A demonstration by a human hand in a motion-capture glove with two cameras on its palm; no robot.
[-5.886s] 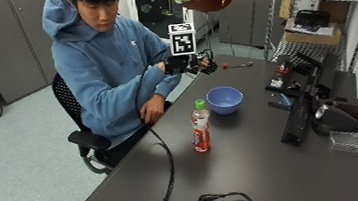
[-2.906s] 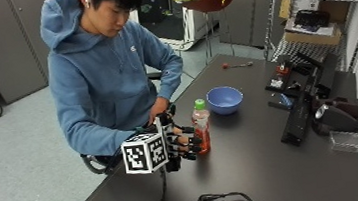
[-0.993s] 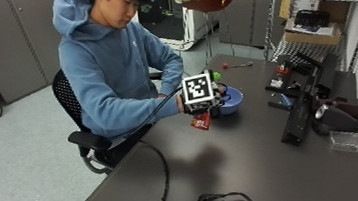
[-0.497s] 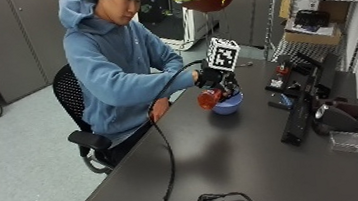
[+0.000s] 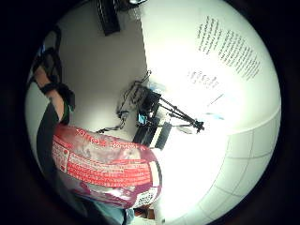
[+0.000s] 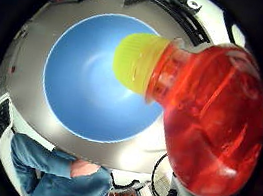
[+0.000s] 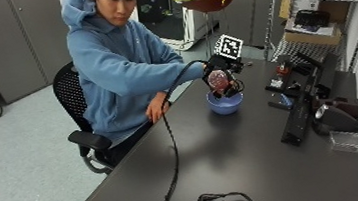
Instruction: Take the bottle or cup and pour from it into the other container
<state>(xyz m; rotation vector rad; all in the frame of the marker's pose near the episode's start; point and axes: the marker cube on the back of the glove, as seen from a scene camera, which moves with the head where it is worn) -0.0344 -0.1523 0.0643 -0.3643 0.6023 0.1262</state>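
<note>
Seated person at a dark table, gloved right hand raised above a blue bowl. The hand's fingers are curled round a bottle of red liquid, which is tipped steeply so that its neck points down toward the bowl directly beneath the hand. In the thumb-side palm view the bottle lies close against the palm; its yellow cap is in place and sits over the bowl's blue interior, apart from the bowl's surface. The little-finger-side palm view shows the bottle's red printed label beside the palm. The bare left hand rests at the table edge, well to the person's side of the bowl, near a black cable running along the table.
</note>
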